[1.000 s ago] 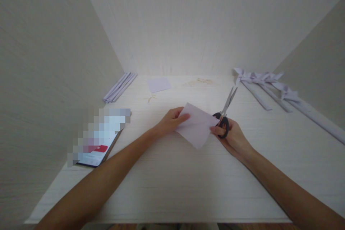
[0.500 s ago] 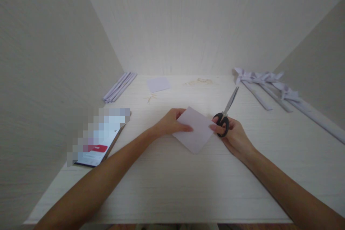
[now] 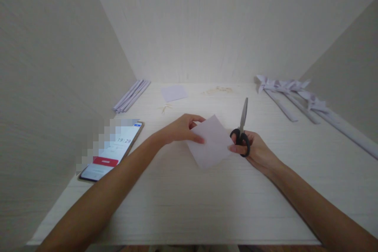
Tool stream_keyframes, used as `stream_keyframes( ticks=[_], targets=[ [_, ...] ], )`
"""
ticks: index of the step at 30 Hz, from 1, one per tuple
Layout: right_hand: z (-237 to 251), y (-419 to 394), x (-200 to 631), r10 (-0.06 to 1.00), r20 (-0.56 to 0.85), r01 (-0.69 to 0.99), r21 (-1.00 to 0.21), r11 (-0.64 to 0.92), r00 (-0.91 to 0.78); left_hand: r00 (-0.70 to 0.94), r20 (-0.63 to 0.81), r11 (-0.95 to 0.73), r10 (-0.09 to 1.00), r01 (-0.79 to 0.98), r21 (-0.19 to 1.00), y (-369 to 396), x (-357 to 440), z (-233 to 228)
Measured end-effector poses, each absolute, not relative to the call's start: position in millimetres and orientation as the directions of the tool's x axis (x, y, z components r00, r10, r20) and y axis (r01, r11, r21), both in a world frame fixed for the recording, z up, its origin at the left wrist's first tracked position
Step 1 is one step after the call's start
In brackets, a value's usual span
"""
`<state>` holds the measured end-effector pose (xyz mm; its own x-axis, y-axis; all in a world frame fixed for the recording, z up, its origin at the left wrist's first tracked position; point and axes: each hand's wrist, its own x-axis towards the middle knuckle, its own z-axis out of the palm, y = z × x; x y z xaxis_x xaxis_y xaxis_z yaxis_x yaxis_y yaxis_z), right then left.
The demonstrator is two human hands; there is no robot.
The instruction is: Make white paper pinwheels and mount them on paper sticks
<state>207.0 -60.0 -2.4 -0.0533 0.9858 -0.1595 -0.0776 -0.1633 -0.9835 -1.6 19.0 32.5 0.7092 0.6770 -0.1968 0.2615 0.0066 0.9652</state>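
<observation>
A square sheet of pale paper [image 3: 210,145] is held above the table in front of me, turned on its corner. My left hand [image 3: 187,129] pinches its left side, thumb on top and fingers behind. Black-handled scissors [image 3: 242,126] hang in my right hand [image 3: 251,147], their handles around its fingers and the blades closed, pointing away from me. The right thumb also touches the paper's right corner. The fingers under the paper are hidden.
A phone [image 3: 113,153] with a lit screen lies left, beside my left forearm. Rolled paper sticks [image 3: 132,95] and another paper sheet [image 3: 173,93] lie at the back. Thin pale bits [image 3: 220,90] are scattered there. Several paper pinwheels on sticks [image 3: 317,102] lie at right.
The paper has turned slightly in my hands, its near corner swinging left. The scissors have tipped more upright, their blades shifting left. Both hands keep their holds.
</observation>
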Motion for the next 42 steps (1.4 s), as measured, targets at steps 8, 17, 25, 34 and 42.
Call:
stream_keyframes(
  ticks=[8,17,25,34,42],
  targets=[
    [-1,-59,204,0.984,-0.171,-0.143,-0.976,-0.163,0.041,0.5,-0.16,0.112,0.851,0.125,0.986,32,-7,26],
    [-6,-61,203,0.993,-0.103,-0.037,-0.994,-0.101,0.062,0.477,-0.251,0.373,0.842,-0.18,0.91,28,4,23],
    [-5,-62,200,0.991,-0.072,-0.04,-0.997,-0.068,0.109,0.468,-0.171,0.295,0.867,-0.205,0.933,31,3,24],
    [-3,-60,194,0.946,0.003,-0.185,-0.981,0.066,0.323,0.694,-0.074,0.485,0.716,-0.419,0.767,15,13,20],
    [3,-60,190,0.904,0.009,-0.309,-0.938,0.156,0.428,0.625,-0.019,0.421,0.781,-0.503,0.755,-11,39,3]
  ],
)
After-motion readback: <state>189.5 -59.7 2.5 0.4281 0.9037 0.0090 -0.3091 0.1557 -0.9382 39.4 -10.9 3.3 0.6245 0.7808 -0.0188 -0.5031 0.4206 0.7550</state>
